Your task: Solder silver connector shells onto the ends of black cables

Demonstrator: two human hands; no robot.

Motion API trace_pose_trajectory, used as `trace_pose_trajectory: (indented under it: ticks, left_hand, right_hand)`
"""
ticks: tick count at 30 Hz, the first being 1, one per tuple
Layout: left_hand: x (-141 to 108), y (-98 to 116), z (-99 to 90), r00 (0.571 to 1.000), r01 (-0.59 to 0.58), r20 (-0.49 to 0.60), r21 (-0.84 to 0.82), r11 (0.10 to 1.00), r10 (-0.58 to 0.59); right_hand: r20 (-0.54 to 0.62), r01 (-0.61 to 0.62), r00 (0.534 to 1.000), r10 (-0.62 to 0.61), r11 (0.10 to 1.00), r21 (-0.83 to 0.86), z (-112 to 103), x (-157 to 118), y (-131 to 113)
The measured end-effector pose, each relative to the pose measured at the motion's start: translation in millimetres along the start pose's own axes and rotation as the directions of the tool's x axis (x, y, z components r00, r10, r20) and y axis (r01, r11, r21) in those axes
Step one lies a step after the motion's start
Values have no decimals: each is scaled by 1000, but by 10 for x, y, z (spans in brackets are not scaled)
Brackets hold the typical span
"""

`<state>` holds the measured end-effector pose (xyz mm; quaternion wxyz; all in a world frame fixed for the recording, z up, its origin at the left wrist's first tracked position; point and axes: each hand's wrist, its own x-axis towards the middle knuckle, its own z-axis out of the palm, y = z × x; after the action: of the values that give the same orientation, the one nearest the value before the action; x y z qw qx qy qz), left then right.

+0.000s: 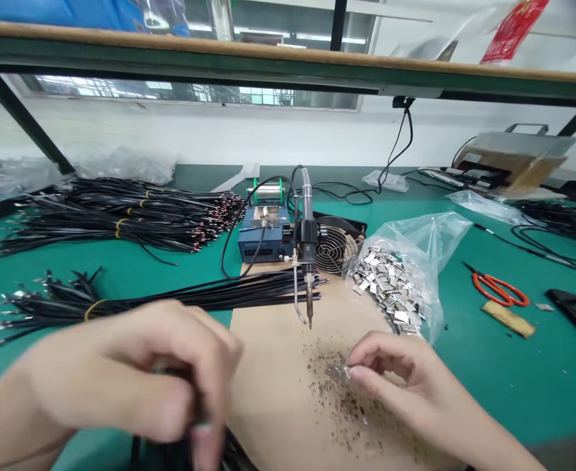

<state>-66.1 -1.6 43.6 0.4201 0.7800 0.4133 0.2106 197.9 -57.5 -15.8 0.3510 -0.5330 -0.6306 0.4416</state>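
Note:
My left hand (145,373) is smeared by motion at the lower left, its fingers bent downward over black cables (236,451) at the bottom edge. Whether it grips one of them is hidden. Over the brown board (268,386), my right hand (396,373) pinches a small silvery metal piece (345,371) between thumb and forefinger. A soldering iron (308,261) hangs tip down in a stand, above and left of that hand. Just behind the right hand, a clear plastic bag (432,261) lies open with many small silver metal pieces (391,284) spilling from it.
Tied bundles of black cables (121,216) lie at left; another bundle (160,297) reaches toward the iron. Behind stand a blue soldering unit (264,242), a solder spool (267,190) and a fan (334,248). Orange-handled scissors (499,288) and a yellow sponge (508,318) lie right. Dark specks litter the board.

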Motion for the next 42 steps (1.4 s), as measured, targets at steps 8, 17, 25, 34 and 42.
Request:
trace_pose_trajectory:
  ticks: [8, 17, 25, 34, 42]
  left_hand:
    - [118, -1, 416, 920, 220, 340, -34, 975, -196]
    - [45, 10, 331, 947, 63, 301, 160, 985, -110]
    - [27, -60, 279, 955, 166, 265, -118, 979, -130]
    - [257, -45, 481, 978, 146, 167, -149, 978, -121]
    - [610, -145, 558, 991, 110, 61, 90, 990, -116]
  right_hand:
    - [8, -135, 990, 140, 940, 314, 528, 8, -122]
    - [-148, -15, 986, 82, 912, 411, 518, -46, -154]
    - [-243, -40, 959, 148, 916, 399, 526, -25, -98]
    - [-52, -171, 977, 206, 909, 381, 232, 13, 71]
    - [133, -374, 927, 352, 824, 425, 40, 508, 38]
